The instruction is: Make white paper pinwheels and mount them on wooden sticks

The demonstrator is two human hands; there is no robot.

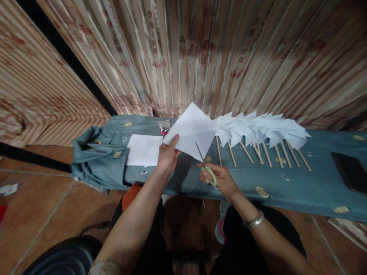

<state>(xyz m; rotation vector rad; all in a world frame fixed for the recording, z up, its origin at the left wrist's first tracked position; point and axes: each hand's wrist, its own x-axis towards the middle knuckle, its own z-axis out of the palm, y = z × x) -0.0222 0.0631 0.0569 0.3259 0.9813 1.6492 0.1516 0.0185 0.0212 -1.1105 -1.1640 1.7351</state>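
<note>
My left hand [168, 154] pinches a white square sheet of paper [190, 126] by its left side, thumb on top, and holds it up cornerwise above the table. In my right hand [219, 177] is a pair of scissors [210, 175] with light green handles. Their blades reach the paper's lowest corner, one blade lying in front of the sheet. Whether a cut has been made there I cannot tell. Left of my left hand lies a stack of white paper squares [144, 150]. Several white paper pinwheels [258, 128] on wooden sticks lie overlapping to the right.
A blue-green cloth covers the long table [237, 191], bunched up at its left end. Behind the stack stands a small open box [164, 127] with shiny small pieces. A dark phone [351, 172] lies at the far right. Patterned curtains [195, 57] hang behind the table.
</note>
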